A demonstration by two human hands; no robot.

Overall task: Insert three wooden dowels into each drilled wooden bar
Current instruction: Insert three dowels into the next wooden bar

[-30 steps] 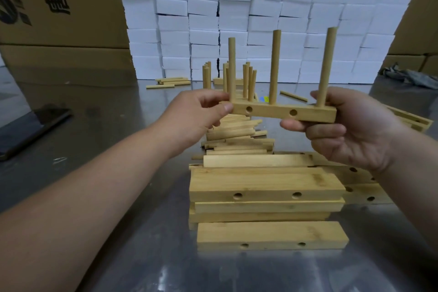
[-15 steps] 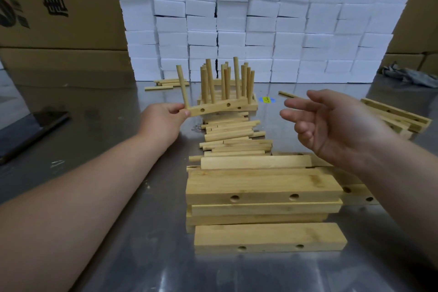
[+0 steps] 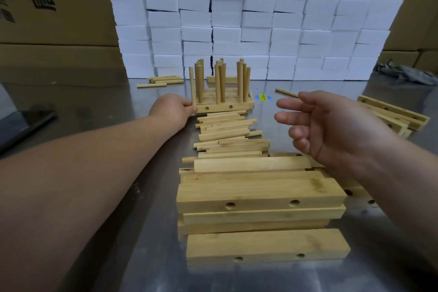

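A bar with three upright dowels sits on the metal table at the front of a row of finished bars whose dowels stand up. My left hand grips that bar's left end. My right hand hovers empty above the table, fingers loosely spread. Loose dowels lie in a pile in the middle. A stack of drilled bars lies nearest me, holes facing me.
More drilled bars lie at the right. A few dowels lie at the back left. A wall of white foam blocks and cardboard boxes stands behind. A dark phone lies at the left edge.
The assembled bar went from both hands, held up, to my left hand alone. It was carried away from me and set down against the row of finished bars. My right hand let go.
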